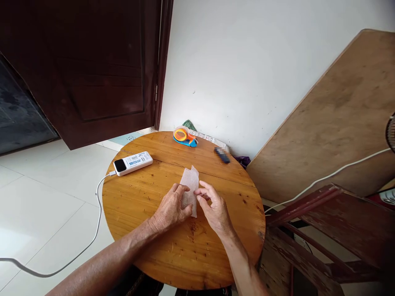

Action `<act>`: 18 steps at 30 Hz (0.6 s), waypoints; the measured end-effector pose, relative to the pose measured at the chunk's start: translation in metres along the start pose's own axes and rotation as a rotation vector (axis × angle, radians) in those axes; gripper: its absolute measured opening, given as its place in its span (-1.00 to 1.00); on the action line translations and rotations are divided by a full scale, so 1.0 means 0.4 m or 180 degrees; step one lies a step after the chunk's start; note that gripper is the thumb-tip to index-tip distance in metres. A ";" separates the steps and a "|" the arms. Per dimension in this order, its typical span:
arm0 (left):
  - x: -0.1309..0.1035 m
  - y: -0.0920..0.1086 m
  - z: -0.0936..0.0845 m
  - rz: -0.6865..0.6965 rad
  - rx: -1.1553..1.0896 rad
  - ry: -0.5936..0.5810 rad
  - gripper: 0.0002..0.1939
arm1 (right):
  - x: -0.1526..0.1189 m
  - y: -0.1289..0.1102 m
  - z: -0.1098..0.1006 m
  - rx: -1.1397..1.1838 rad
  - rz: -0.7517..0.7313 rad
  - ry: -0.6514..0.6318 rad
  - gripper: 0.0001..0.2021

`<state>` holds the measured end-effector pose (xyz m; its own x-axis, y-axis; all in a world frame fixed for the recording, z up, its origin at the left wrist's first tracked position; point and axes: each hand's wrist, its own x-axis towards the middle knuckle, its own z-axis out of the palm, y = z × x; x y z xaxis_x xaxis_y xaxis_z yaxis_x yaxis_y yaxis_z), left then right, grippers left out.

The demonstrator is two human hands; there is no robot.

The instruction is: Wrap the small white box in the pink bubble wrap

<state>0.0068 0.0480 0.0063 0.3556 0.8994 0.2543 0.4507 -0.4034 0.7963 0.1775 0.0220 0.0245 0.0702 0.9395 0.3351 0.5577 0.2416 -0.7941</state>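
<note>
A thin white sheet, like a tissue (190,181), lies lengthwise on the round wooden table (173,255). My left hand (173,205) rests at the sheet's left side, thumb and forefinger apart, the fingers touching its edge. On the right, my right hand (215,207) is beside the sheet with its fingers loosely curved and apart; the fingertips are close to the sheet's right edge. Neither hand grips the sheet.
A white power bank (137,162) with a cable (98,205) lies at the table's left. At the back are an orange and blue tape dispenser (185,136) and a dark, partly blurred object (222,155). A wooden chair (339,230) stands at right.
</note>
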 end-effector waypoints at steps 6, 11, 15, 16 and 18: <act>0.004 -0.020 0.006 0.0147 -0.0041 -0.0033 -0.43 | -0.004 -0.005 0.019 -0.0531 -0.0446 0.0064 -0.61; 0.004 -0.016 0.000 0.0222 -0.0033 -0.0119 -0.44 | 0.005 -0.011 0.015 -0.0774 -0.0659 -0.0143 -0.52; 0.008 -0.017 -0.001 0.0202 0.0010 -0.0138 -0.44 | 0.004 -0.007 0.015 -0.0754 -0.0606 -0.0068 -0.53; 0.009 -0.018 0.000 0.0195 0.0025 -0.0141 -0.43 | 0.003 -0.005 0.016 -0.0737 -0.0578 -0.0023 -0.54; 0.010 -0.017 0.000 0.0196 0.0040 -0.0174 -0.41 | 0.000 0.003 0.018 -0.0678 -0.0542 -0.0015 -0.55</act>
<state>0.0051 0.0545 0.0020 0.4270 0.8623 0.2721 0.4367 -0.4602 0.7730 0.1722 0.0242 0.0201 -0.0429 0.8910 0.4519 0.7227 0.3400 -0.6018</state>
